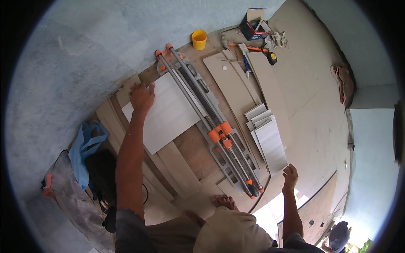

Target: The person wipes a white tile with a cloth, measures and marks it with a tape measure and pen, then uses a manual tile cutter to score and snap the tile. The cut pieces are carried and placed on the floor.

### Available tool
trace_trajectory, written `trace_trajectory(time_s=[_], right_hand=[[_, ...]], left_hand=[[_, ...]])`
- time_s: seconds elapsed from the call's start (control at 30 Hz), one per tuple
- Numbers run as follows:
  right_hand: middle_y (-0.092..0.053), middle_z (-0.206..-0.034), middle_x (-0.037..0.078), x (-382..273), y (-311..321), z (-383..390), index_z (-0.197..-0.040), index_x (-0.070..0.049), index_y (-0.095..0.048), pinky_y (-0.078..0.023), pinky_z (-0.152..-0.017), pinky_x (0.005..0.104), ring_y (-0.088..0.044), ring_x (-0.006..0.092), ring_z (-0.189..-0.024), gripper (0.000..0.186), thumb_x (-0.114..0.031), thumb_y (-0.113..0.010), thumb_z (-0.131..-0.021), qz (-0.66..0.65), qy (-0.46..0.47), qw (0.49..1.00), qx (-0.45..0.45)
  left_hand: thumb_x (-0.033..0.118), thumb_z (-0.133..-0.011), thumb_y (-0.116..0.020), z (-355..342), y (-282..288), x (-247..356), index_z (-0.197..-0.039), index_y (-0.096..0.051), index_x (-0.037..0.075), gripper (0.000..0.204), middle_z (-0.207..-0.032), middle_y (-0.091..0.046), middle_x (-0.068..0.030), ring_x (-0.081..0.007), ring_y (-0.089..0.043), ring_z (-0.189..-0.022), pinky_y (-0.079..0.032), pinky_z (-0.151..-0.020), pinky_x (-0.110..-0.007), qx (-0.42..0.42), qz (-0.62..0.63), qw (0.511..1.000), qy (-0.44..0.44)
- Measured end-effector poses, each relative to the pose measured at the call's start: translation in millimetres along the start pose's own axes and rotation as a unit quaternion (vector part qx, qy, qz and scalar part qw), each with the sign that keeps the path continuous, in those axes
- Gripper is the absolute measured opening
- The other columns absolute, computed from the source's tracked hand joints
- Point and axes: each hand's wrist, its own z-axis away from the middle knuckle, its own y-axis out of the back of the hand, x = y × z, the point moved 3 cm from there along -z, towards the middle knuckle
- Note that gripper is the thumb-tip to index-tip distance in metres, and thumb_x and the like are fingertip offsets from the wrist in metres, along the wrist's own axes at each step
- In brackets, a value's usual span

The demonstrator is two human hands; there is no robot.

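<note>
A large white tile (171,114) lies at a slant, its right edge under the rails of an orange-and-grey manual tile cutter (198,99). My left hand (142,98) is closed over the tile's far-left edge, with the thumb toward its face. On the right, my right hand (290,177) has its fingers bent together at the near corner of a long white tile strip (272,145). Whether the fingers grip that corner I cannot make out. Shorter white tile pieces (255,111) are stacked beside and partly under the strip. The cutter's orange carriage (220,131) sits toward its near end.
Beige tile planks (228,76) lie around the cutter. Farther off are a yellow cup (199,40), a hammer (236,43), a blue-handled brush (245,59), a tape measure (272,57) and an open box (255,27). A blue bag (84,145) leans by the left wall. Another person (337,236) is at lower right.
</note>
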Motion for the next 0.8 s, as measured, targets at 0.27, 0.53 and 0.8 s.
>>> trace_trajectory(time_s=[0.27,0.53,0.8], right_hand=[[-0.065,-0.115,0.011,3.6,32.2,26.7,-0.127,-0.002,-0.062,-0.053,-0.082,0.0344,-0.063,0.0187,-0.097,0.031,-0.016,-0.061,-0.099,0.149,0.098,0.984,0.024],[-0.072,-0.105,0.013,31.4,91.5,114.7,-0.115,-0.006,-0.066,-0.058,-0.074,0.0366,-0.072,0.0247,-0.089,0.021,-0.017,-0.065,-0.098,0.274,0.114,0.946,-0.127],[-0.073,-0.100,0.016,-126.7,188.3,224.1,-0.114,0.004,-0.066,-0.062,-0.080,0.0366,-0.074,0.0238,-0.092,0.031,-0.024,-0.058,-0.103,0.194,0.023,0.903,-0.382]], left_hand=[[0.060,-0.103,-0.039,13.0,37.5,-12.3,-0.107,-0.073,-0.002,0.071,-0.101,-0.072,-0.0290,-0.0421,-0.071,-0.099,-0.054,-0.090,-0.052,-0.172,0.037,0.982,0.068],[0.060,-0.103,-0.038,36.5,113.2,-112.0,-0.112,-0.072,-0.001,0.071,-0.105,-0.072,-0.0274,-0.0451,-0.069,-0.102,-0.053,-0.090,-0.054,-0.149,-0.026,0.985,0.078],[0.061,-0.104,-0.038,82.2,361.2,-139.7,-0.090,-0.072,-0.007,0.078,-0.093,-0.070,-0.0317,-0.0476,-0.068,-0.089,-0.051,-0.082,-0.057,-0.212,0.051,0.958,0.189]])
